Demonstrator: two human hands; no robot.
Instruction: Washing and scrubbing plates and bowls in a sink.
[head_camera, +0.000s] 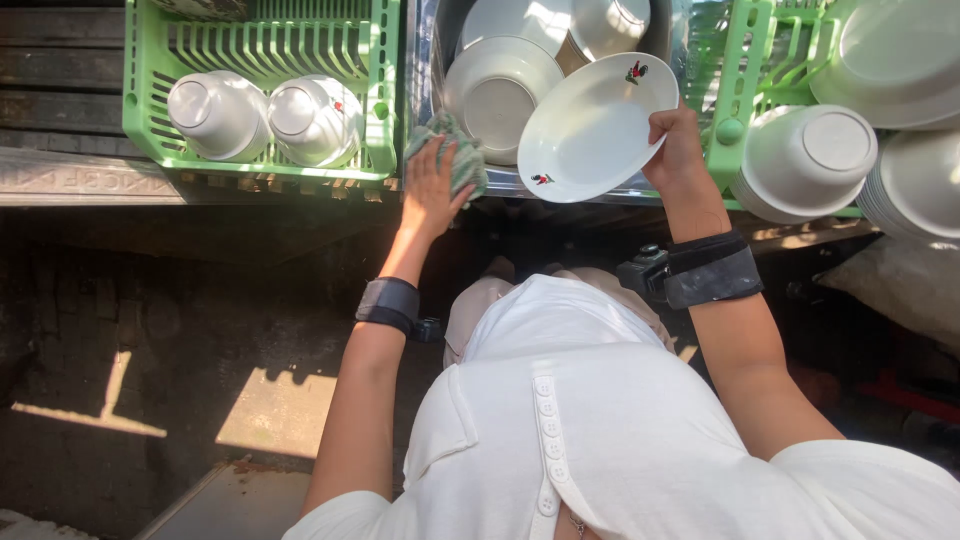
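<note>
My right hand grips the rim of a white oval plate with small red and green marks, held tilted over a metal basin. My left hand presses a green cloth against the basin's front edge, fingers spread over it. Inside the basin lie white bowls turned upside down. Both wrists wear dark bands.
A green plastic crate at left holds two upturned white bowls. Another green crate at right carries stacked white bowls and plates. Dark floor with sun patches lies below.
</note>
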